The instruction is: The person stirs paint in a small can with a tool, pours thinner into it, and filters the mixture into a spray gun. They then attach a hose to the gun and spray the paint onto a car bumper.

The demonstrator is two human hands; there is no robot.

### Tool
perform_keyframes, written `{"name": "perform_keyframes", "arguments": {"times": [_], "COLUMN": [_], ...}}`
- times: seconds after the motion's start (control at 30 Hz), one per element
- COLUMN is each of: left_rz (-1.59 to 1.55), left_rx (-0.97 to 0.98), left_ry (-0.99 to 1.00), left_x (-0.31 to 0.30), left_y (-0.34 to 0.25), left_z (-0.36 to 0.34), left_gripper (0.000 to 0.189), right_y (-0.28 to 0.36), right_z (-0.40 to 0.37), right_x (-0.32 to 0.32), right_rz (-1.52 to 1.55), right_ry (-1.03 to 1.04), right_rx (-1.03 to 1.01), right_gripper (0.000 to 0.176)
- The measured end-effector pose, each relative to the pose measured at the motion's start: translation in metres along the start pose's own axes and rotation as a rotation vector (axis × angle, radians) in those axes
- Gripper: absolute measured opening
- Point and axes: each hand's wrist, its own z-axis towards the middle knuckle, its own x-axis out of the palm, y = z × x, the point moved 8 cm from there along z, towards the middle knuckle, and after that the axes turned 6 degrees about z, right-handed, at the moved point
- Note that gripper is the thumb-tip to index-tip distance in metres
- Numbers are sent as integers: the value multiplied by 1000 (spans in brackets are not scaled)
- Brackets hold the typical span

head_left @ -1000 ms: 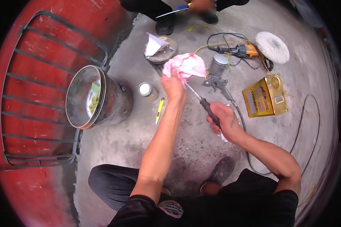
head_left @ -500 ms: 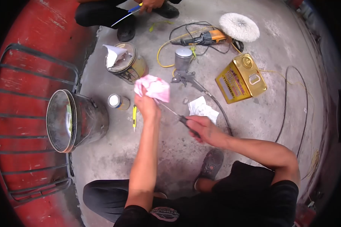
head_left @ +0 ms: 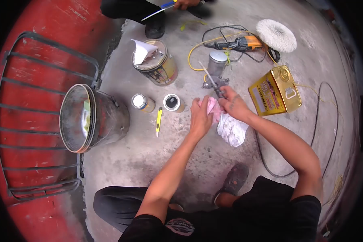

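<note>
Screwdriver (head_left: 219,92), clamped in my right hand (head_left: 235,105), pointing eleven o'clock; pink rag (head_left: 213,109), bunched in my left hand (head_left: 201,118). Apparently wiping; next calls for rag on shaft (head_left: 207,73).

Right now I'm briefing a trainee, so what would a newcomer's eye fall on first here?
Probably the shiny gold rectangular thinner can, on the grey floor at right. Next, the round white fluffy pad beyond it, and the crumpled pink cloth in the left hand, near the centre.
</note>
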Motion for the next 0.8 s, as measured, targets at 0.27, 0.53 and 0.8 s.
{"name": "perform_keyframes", "arguments": {"times": [0.27,0.53,0.8], "left_rz": [-246,-417,-328], "left_rx": [-338,-588,-548], "left_ry": [-25,-484,-189], "left_x": [-37,-123,-91], "left_y": [81,158,151], "left_z": [-69,-69,-51], "left_gripper": [43,33,73], "right_y": [-26,17,27], "right_z": [89,68,8], "right_x": [78,86,-49], "right_rz": [-393,-543,-590], "right_ry": [4,81,-211], "right_rx": [-78,-401,-302], "right_gripper": [47,37,33]}}
